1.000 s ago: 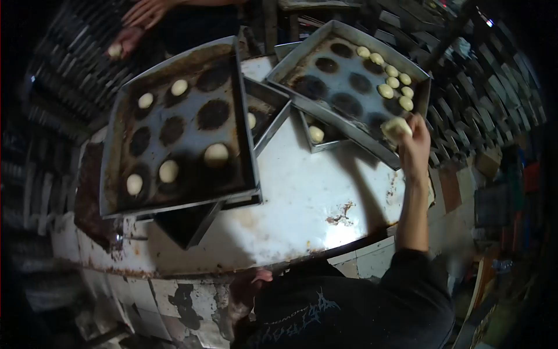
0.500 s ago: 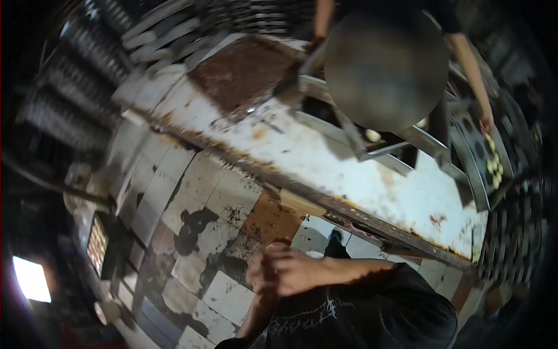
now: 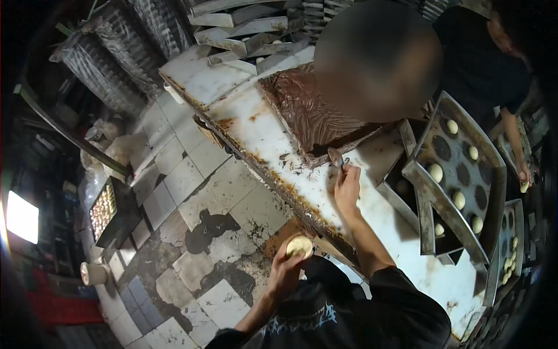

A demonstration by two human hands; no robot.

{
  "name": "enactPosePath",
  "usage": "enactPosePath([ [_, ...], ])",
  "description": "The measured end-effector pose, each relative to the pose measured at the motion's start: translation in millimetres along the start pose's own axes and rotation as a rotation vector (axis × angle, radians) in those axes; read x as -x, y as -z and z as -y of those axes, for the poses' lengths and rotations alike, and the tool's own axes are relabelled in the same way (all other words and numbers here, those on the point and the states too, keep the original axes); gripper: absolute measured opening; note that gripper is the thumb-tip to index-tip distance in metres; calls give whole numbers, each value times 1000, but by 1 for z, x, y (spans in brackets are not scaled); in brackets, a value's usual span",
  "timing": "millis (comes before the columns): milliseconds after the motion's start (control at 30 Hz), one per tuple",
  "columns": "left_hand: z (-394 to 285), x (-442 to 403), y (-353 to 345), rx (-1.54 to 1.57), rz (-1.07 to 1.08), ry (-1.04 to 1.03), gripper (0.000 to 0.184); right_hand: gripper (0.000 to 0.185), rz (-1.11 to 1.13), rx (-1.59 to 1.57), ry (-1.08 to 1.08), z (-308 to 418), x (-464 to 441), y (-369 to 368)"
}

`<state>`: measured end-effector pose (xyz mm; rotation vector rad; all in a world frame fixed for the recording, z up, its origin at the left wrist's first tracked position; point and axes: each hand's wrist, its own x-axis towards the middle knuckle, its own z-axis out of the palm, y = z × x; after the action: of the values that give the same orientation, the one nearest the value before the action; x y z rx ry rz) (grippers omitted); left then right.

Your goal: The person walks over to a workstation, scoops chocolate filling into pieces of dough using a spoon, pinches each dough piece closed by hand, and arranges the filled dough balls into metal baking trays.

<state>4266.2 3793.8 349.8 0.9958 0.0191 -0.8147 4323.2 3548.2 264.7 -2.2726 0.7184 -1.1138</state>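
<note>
In my left hand (image 3: 283, 269), low in front of my body, is a pale flattened round of dough (image 3: 299, 247), gripped between thumb and fingers. My right hand (image 3: 349, 183) reaches over the table and is closed around a spoon (image 3: 335, 157). The spoon's brown-smeared bowl is at the near corner of a wide slab of brown chocolate-like paste (image 3: 302, 104). Ridges mark the paste's surface, and a blurred round patch covers part of its far side.
Metal trays (image 3: 459, 168) with dough balls (image 3: 436, 172) overlap on the right of the white table (image 3: 232, 116). A co-worker's hand (image 3: 523, 173) is at the far right. More trays (image 3: 244, 35) are stacked behind. A dark box (image 3: 119, 215) stands on the tiled floor.
My hands, together before, are now apart: the right has gone forward to the paste with the spoon, the left shows the dough round. The view has shifted, and a dough-ball tray now sits higher.
</note>
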Motion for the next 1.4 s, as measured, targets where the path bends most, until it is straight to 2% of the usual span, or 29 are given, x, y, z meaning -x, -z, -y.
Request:
enactPosePath([
  [33,10,-24,13,-147,-14,6,45,21,-1,30,109,2,1,2],
  [100,9,-66,18,-158,-71,45,42,11,79,-161,31,41,8,16],
  [167,11,-101,22,-397,-54,61,38,7,252,-259,118,84,-7,23],
  [200,13,-118,22,-293,128,27,37,9,261,-316,242,93,-25,16],
  [267,-21,-129,-18,-353,197,5,36,8,384,-259,236,89,-69,-12],
  [300,-35,-139,-23,-425,303,-48,40,8,427,-228,230,83,-100,-28],
  [333,-53,-150,-22,-312,373,33,44,9,414,-125,270,73,-127,-44],
  [367,-67,-161,-16,-311,430,-40,54,10,400,-19,310,65,-153,-60],
  [433,-108,-176,5,-136,400,155,60,15,507,263,283,60,-191,-86],
  [500,-134,-201,31,15,287,244,56,19,519,340,326,58,-212,-116],
  [567,-142,-234,61,205,274,139,49,24,653,478,247,56,-221,-145],
  [633,-199,-232,46,183,-41,207,43,32,810,607,204,67,-217,-156],
  [667,-202,-249,59,344,118,144,42,37,832,605,256,67,-210,-157],
  [700,-208,-262,68,342,130,161,42,31,839,546,135,71,-205,-162],
  [767,-209,-282,87,353,53,190,42,21,761,332,59,76,-207,-158],
  [800,-201,-296,99,2,144,80,42,21,761,345,40,80,-207,-152],
  [833,-206,-308,96,-344,197,-52,43,17,715,195,-56,85,-210,-146],
  [867,-210,-320,87,-23,117,119,41,15,662,40,-148,93,-211,-142],
  [900,-221,-329,70,297,27,290,40,15,656,45,-159,106,-208,-136],
  [967,-226,-344,58,343,109,257,39,13,451,-179,-206,134,-199,-123],
  [1033,-234,-350,41,572,264,276,40,7,347,-186,-204,158,-189,-118],
  [1067,-234,-351,37,649,376,269,39,9,267,-204,-67,154,-181,-123],
  [1167,-245,-348,17,708,418,351,40,30,102,-93,166,134,-162,-119],
  [1233,-247,-341,9,662,374,344,44,36,170,13,159,114,-145,-93],
  [1267,-244,-339,14,665,431,275,49,35,176,41,186,103,-137,-78],
  [1333,-244,-331,20,659,536,140,63,29,210,177,36,80,-120,-46],
  [1400,-248,-311,17,417,581,-11,77,24,217,204,-78,64,-99,-14],
])
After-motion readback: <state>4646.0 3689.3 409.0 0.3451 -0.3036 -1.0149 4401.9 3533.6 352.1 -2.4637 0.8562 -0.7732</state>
